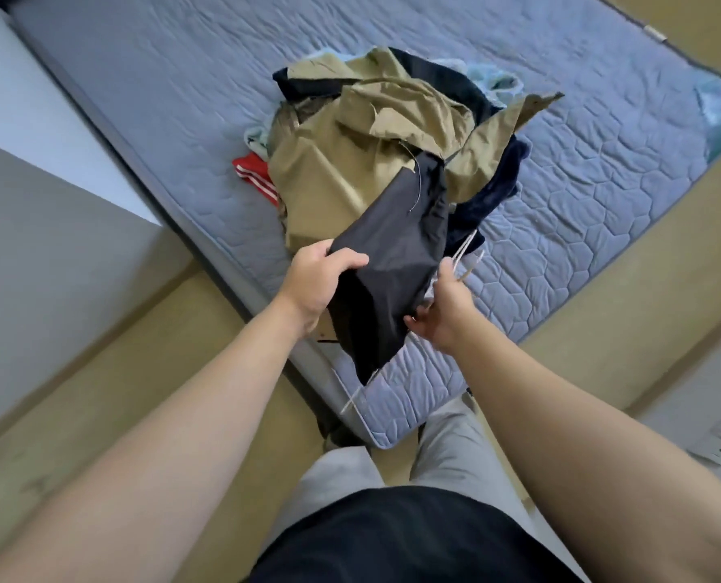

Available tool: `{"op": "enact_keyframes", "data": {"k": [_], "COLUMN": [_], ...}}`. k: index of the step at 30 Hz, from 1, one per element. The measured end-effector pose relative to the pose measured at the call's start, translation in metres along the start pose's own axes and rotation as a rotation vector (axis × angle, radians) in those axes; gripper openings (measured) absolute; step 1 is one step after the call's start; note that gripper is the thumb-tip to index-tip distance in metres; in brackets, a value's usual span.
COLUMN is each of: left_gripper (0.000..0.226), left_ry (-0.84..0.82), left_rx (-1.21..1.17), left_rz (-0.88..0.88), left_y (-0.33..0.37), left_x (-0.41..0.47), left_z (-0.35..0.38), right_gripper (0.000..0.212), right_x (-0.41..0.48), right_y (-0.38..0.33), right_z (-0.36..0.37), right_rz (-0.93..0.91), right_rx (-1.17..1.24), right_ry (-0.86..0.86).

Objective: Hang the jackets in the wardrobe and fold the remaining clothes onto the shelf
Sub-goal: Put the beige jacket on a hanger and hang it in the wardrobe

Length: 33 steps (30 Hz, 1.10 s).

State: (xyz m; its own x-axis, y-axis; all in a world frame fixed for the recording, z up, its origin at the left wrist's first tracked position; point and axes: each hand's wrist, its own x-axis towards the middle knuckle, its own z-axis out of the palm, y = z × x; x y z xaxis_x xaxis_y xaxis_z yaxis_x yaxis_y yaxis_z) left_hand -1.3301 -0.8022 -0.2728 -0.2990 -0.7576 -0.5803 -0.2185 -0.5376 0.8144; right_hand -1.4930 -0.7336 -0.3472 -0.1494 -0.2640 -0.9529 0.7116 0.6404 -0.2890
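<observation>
A heap of clothes lies on the blue quilted mattress (561,229). On top is a khaki jacket (350,162), with a dark navy garment (489,191) under it and a red piece with white stripes (253,172) at the left. A black garment (388,267) with white drawstrings hangs off the heap toward me. My left hand (316,279) grips its upper left edge. My right hand (438,309) holds its right edge and the drawstrings.
The mattress corner points at my legs. Beige floor (645,313) lies on both sides of it. A grey wall or cabinet face (34,267) stands at the left. Light blue cloth (720,115) lies at the mattress's far right edge.
</observation>
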Motion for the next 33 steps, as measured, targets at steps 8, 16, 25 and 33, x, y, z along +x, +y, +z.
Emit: {"op": "enact_keyframes", "data": {"k": [8,16,25,33], "left_gripper": [0.011,0.038,0.030,0.049], "left_ry": [0.076,0.261,0.199,-0.158], "left_rx": [-0.074,0.430,0.339,-0.226], "left_rz": [-0.024,-0.117,0.108,-0.043], "left_y": [0.008,-0.019,0.015,0.028], "left_x": [-0.059,-0.072,-0.052,-0.072], "left_z": [-0.085,-0.160,-0.139,-0.123], "right_gripper": [0.013,0.022,0.037,0.016], "right_x": [-0.054,-0.101,-0.162,-0.200], "right_y": [0.039,0.066,0.063,0.051], "right_z": [0.053,0.096,0.117,0.113], "right_rz": [-0.081,-0.331,-0.742,-0.806], "right_rx": [-0.033,-0.225,-0.533,-0.545], "right_ry": [-0.096,-0.058,-0.287,-0.409]}}
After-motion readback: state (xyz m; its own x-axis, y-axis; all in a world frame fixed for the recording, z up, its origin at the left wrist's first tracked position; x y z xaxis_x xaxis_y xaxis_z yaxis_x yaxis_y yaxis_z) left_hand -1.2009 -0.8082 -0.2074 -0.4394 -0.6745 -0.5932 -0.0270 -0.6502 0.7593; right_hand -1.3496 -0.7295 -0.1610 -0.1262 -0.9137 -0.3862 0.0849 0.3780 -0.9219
